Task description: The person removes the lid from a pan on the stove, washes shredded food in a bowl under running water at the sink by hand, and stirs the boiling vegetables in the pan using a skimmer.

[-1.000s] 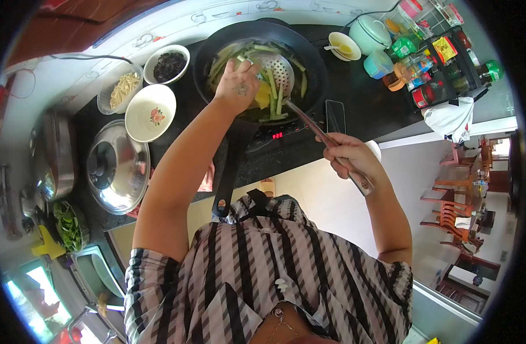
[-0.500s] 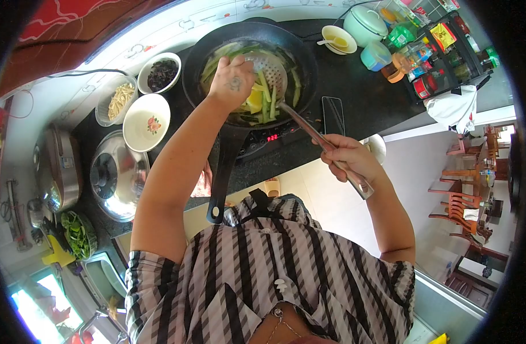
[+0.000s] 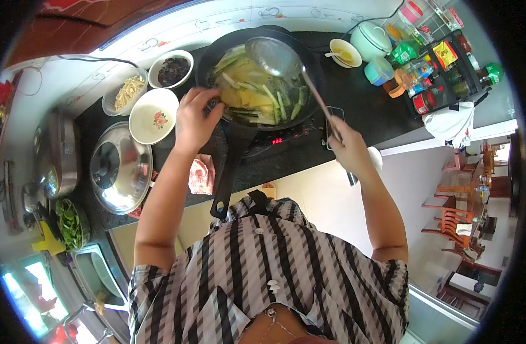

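Note:
My right hand [image 3: 350,150] is closed around the handle of a metal skimmer [image 3: 273,56], its bowl over the far part of the black wok [image 3: 203,71]. Green vegetable strips and yellow pieces [image 3: 254,98] lie in liquid in the wok. Just outside the wok's left rim is my left hand [image 3: 195,119]. Its fingers are curled, with a gap between thumb and forefinger, and I see nothing held there. The long wok handle [image 3: 231,175] points toward my body.
Left of the wok are a white flowered bowl [image 3: 154,116], a bowl of dark food [image 3: 174,70], a tub of pale strips [image 3: 127,93] and a metal lid [image 3: 122,169]. A pink cloth [image 3: 202,175] lies near the counter edge. At right stand a small bowl [image 3: 344,53] and bottles [image 3: 403,54].
My left hand has moved from over the wok to its left rim. The skimmer bowl has lifted away from the vegetables, which now lie spread in the wok. My right hand stays on the handle.

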`<state>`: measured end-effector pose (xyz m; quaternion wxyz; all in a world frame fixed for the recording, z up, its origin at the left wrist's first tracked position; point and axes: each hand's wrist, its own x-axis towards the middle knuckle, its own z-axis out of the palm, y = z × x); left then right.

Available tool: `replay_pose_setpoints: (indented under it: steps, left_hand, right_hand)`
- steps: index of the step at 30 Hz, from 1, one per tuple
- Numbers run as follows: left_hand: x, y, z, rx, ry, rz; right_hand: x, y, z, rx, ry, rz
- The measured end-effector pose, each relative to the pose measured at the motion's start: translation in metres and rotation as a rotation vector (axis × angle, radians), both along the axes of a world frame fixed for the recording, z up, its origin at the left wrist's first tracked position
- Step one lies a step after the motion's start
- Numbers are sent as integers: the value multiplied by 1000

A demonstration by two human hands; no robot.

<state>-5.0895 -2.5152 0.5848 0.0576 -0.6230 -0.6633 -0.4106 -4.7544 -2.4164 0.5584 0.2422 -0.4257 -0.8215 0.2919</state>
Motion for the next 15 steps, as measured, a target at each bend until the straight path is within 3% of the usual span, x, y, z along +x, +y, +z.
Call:
replay_pose_setpoints:
  steps: [1, 3, 5, 8, 11, 15]
  left_hand:
    - [0, -20, -5, -32, -180, 39]
    - [-9, -55, -33, -52, -215, 124]
    - [-25, -86, -78, -135, -27, 237]
    - [-12, -121, -129, -465, 145, 358]
    - [-4, -131, -167, -538, 301, 393]
    - [-10, -131, -165, -428, 186, 332]
  right_hand:
    - [-3, 13, -7, 241, 1, 22]
    - [-14, 34, 0, 187, -115, -71]
    - [-24, 60, -7, 241, -217, -121]
    - [-34, 99, -31, 253, -184, -77]
    - [-58, 91, -12, -274, -125, -133]
    - [-67, 96, -20, -628, 173, 110]
